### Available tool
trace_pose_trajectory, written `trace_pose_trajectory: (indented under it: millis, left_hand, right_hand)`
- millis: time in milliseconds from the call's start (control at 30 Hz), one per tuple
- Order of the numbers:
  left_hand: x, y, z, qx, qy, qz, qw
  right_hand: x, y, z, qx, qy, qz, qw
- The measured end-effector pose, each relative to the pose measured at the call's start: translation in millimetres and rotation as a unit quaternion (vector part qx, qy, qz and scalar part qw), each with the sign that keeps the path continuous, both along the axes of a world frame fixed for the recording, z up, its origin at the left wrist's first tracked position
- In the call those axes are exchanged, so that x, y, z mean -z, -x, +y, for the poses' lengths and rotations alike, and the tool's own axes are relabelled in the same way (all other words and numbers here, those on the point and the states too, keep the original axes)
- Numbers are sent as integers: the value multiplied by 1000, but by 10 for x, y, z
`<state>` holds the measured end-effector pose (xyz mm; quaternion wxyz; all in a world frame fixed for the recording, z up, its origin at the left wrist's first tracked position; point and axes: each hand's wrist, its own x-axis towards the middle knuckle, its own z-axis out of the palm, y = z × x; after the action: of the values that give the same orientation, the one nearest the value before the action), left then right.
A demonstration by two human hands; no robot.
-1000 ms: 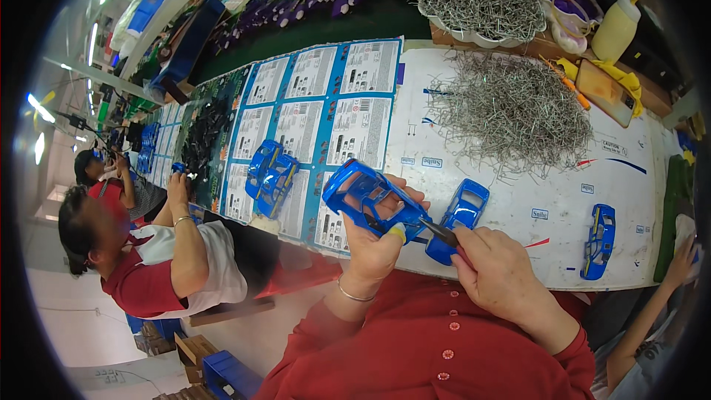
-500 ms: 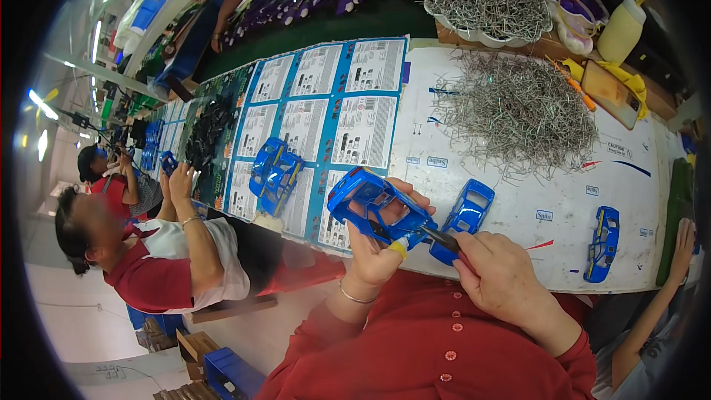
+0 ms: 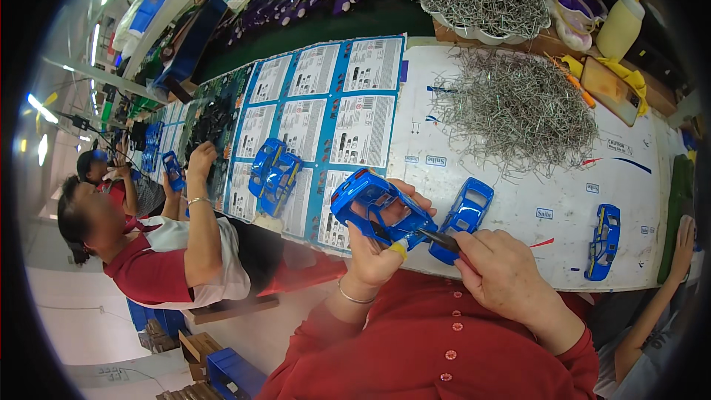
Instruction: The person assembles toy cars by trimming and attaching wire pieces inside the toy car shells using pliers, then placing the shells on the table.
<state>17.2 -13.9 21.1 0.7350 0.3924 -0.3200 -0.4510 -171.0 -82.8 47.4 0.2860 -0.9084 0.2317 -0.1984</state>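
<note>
My left hand grips a blue toy car body, tilted so that its hollow, windowed shell shows. Yellow tape wraps the left thumb, which presses by the end of the shell. In my closed right hand is a dark tool with a pointed tip; most of its handle is hidden by the fingers. The tip meets the near right end of the car body. Just behind my right hand, a second blue car body lies on the table, partly covered. Another car body rests at the right.
Bent metal wires lie in a heap, with more in a white basin behind. A blue car body sits on printed sheets. An orange-handled tool and a bottle stand far right. A co-worker sits left.
My hands, the car body and the tool have barely shifted. At the left, the co-worker's hands have parted: one reaches toward black parts, the other holds a blue car body.
</note>
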Motion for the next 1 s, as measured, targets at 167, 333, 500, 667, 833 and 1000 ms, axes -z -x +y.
trace_pose_trajectory:
  millis: [167, 333, 500, 667, 833, 1000]
  left_hand:
    - [-2, -22, 12, 20, -5, -11, 1000]
    - [-17, -15, 18, 19, -22, -14, 999]
    - [-3, -19, 25, 33, -11, -22, 999]
    - [4, -12, 20, 41, 9, -73, 996]
    - [-3, 45, 25, 4, -51, -68, 996]
    - [-20, 104, -20, -46, -52, -67, 995]
  right_hand:
    - [-23, 14, -28, -10, 24, 16, 1000]
    - [-64, 15, -57, -19, 49, 26, 998]
    - [-132, 25, -93, -37, 74, 71, 994]
    - [-181, 21, -125, -50, 93, 101, 989]
    - [-164, 21, -114, -54, 97, 111, 988]
    - [-88, 8, -27, -23, 73, 84, 994]
